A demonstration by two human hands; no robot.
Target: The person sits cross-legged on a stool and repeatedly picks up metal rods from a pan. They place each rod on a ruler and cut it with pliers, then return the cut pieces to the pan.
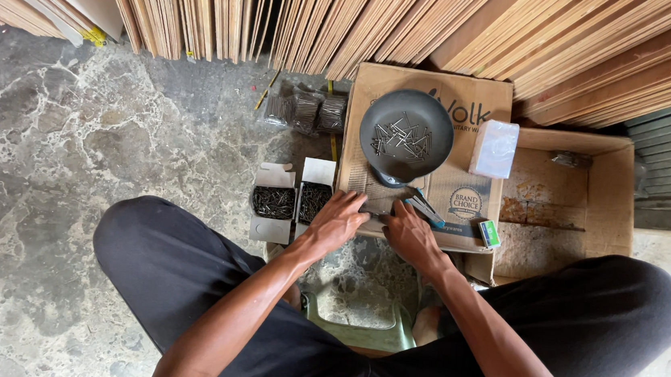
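Left hand (338, 219) and right hand (410, 231) down on near edge of flat cardboard box (428, 152), fingers curled around small dark nails (378, 210); how tight a pinch, impossible to tell. Probably light, stiff, sharp, prone to roll: best pinched mid-shank. Long axes roughly left-right; tip direction unclear. More nails in grey bowl (406, 134) just beyond, boxes of nails (292, 202) left.

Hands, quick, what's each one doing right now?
Left hand: fingers down on the cardboard box, grasp cannot be told.
Right hand: same, holding unclear.
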